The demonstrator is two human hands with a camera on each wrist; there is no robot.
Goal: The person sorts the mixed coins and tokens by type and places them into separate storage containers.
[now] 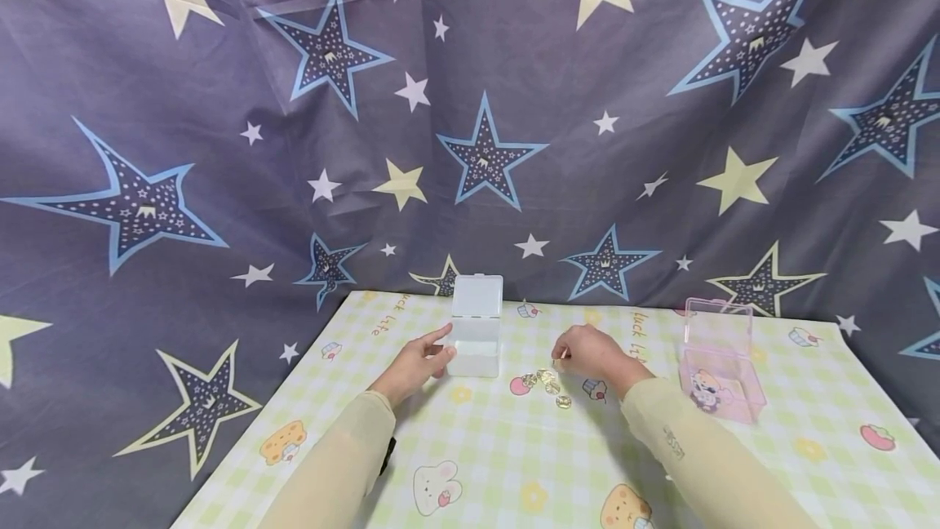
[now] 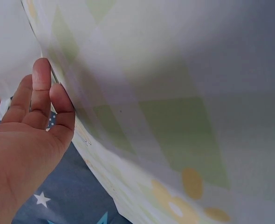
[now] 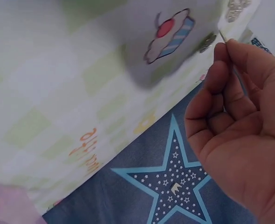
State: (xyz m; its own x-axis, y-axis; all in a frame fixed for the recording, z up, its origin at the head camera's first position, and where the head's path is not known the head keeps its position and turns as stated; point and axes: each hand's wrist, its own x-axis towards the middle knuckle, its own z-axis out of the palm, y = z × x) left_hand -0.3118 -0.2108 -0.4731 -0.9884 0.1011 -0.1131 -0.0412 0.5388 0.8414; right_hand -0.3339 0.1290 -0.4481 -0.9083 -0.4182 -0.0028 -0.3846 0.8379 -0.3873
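Note:
A small white box (image 1: 473, 357) stands on the cloth with its lid (image 1: 477, 296) raised. My left hand (image 1: 417, 364) is at the box's left side, thumb and fingers spread against it. In the left wrist view, the fingers (image 2: 41, 77) are extended beside the white wall. My right hand (image 1: 587, 352) pinches a thin gold-coloured coin-like piece (image 3: 223, 36) between thumb and index finger, seen edge-on. Its other fingers are curled in. Several round gold-coloured pieces (image 1: 563, 402) lie on the cloth between the box and my right hand.
A clear pink box (image 1: 745, 390) with its lid up and a cartoon picture on its front stands to the right. The table has a green-checked cloth (image 1: 507, 447) with printed drawings. A dark star-patterned curtain (image 1: 514, 47) hangs behind the table.

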